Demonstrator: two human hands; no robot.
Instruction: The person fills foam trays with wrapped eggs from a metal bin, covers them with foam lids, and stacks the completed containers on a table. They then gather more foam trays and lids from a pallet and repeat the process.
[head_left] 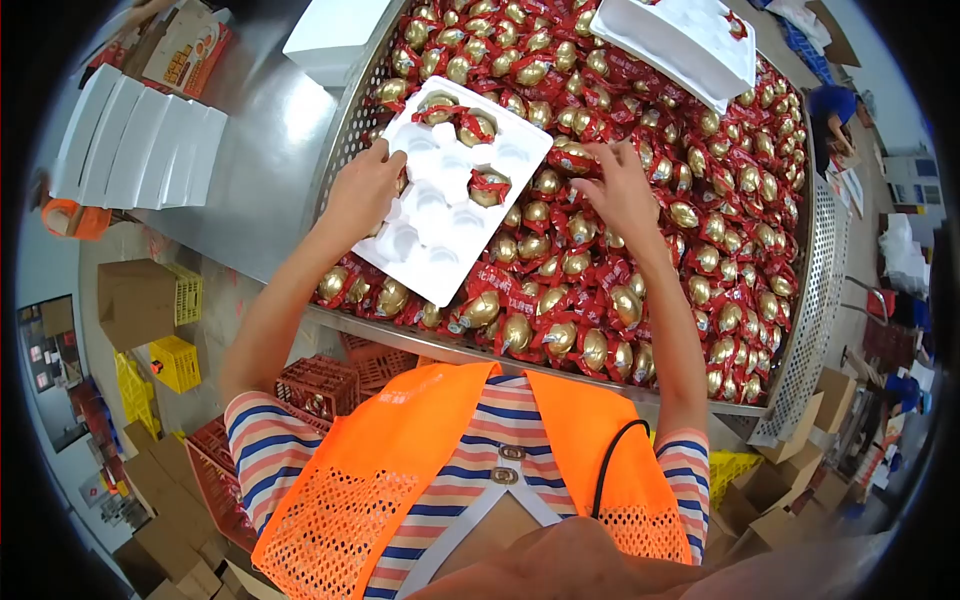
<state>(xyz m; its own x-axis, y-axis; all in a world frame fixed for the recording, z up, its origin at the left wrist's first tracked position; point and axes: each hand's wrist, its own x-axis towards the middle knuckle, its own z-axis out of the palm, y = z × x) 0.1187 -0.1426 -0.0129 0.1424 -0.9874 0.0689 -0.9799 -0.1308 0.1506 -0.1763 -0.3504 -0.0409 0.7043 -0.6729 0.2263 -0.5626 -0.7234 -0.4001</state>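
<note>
A white moulded tray (440,220) lies tilted on a heap of gold eggs in red wrappers (595,345). Several wrapped eggs sit in its cups, one of them (488,187) near the right edge. My left hand (368,188) is at the tray's left edge, its fingers curled over a wrapped egg there that they partly hide. Just right of the tray, my right hand (622,190) reaches into the heap with thumb and fingers apart, beside a wrapped egg (572,157); nothing shows between them.
A perforated metal bin (795,330) holds the heap. Another white tray (680,45) rests at its back. Stacked white trays (140,140) stand on the metal table (250,130) at left. A person (835,105) is at the far right. Crates (175,362) and cardboard boxes (135,300) are on the floor.
</note>
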